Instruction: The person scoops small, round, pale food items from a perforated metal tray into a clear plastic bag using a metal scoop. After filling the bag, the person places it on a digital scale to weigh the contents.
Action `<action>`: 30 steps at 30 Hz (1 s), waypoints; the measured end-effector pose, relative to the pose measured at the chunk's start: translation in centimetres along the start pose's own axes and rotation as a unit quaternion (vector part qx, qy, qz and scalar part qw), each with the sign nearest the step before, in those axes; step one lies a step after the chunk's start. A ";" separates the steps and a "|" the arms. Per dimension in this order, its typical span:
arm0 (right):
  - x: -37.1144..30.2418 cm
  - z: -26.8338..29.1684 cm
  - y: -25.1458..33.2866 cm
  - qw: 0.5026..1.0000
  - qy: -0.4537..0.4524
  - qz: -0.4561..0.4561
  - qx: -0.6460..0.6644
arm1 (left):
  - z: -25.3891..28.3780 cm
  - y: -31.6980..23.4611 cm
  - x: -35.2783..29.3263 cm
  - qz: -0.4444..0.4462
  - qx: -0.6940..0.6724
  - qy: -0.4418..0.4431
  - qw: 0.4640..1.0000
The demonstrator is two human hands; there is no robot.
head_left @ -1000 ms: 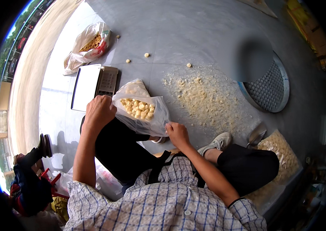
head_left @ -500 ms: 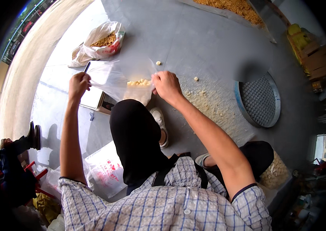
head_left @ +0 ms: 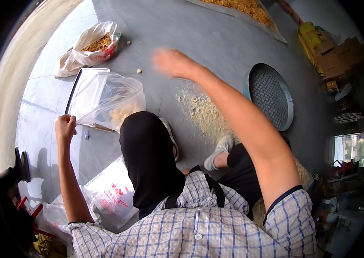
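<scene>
My left hand (head_left: 65, 127) is closed on the edge of a clear plastic bag (head_left: 124, 89). Pale yellowish pieces (head_left: 126, 111) lie in the bag's lower part, beside my knee. Under and behind the bag is a flat white-topped device (head_left: 91, 81), like a platform scale, partly hidden. My right hand (head_left: 172, 63) is away from the bag, over the floor; its fingers are smeared by motion. A small pale ball (head_left: 139, 71) lies on the floor to its left, and another small ball (head_left: 128, 42) lies farther off.
Pale crumbs and powder (head_left: 205, 109) cover the floor before my right foot. A round blue-rimmed sieve (head_left: 290, 103) stands at the right. A white bag of brown pieces (head_left: 98, 43) sits far left. Orange-brown shreds (head_left: 242, 9) lie on a sheet at the back. A printed plastic bag (head_left: 115, 193) lies by my left leg.
My right hand has let go of the clear bag and moved away over the floor. The bag has sagged toward the white-topped device. My left hand stays at its edge, lower in view.
</scene>
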State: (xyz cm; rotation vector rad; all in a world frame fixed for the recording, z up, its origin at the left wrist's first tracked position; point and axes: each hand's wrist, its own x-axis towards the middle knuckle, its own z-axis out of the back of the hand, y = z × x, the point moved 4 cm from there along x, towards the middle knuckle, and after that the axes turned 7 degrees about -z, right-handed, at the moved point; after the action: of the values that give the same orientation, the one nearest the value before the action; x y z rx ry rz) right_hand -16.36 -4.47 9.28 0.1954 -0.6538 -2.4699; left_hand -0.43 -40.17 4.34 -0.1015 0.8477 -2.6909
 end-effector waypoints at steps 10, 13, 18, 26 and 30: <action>-9.5 0.4 -32.7 0.943 -0.024 -0.328 0.046 | -0.6 -20.0 -5.5 -0.291 0.113 -0.159 0.937; -8.9 -3.6 -37.5 0.939 -0.001 -0.343 0.024 | -4.2 -24.8 -6.5 -0.285 0.104 -0.035 0.952; -6.5 -9.5 -39.7 0.953 -0.007 -0.302 0.001 | -10.0 -27.5 -4.1 -0.263 0.172 0.101 0.944; -4.2 -17.8 -42.8 0.953 -0.002 -0.301 -0.026 | -13.1 -26.7 -0.5 -0.167 0.220 0.243 0.930; -1.4 -19.1 -43.0 0.947 0.063 -0.314 0.001 | -13.8 -26.0 0.8 -0.171 0.209 0.211 0.939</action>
State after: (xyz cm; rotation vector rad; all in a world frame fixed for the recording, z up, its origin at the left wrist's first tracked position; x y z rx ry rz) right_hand -31.09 19.39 -28.54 0.6447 -0.6037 -3.0231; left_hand -10.65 -12.71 7.75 0.4857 0.3578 -3.2200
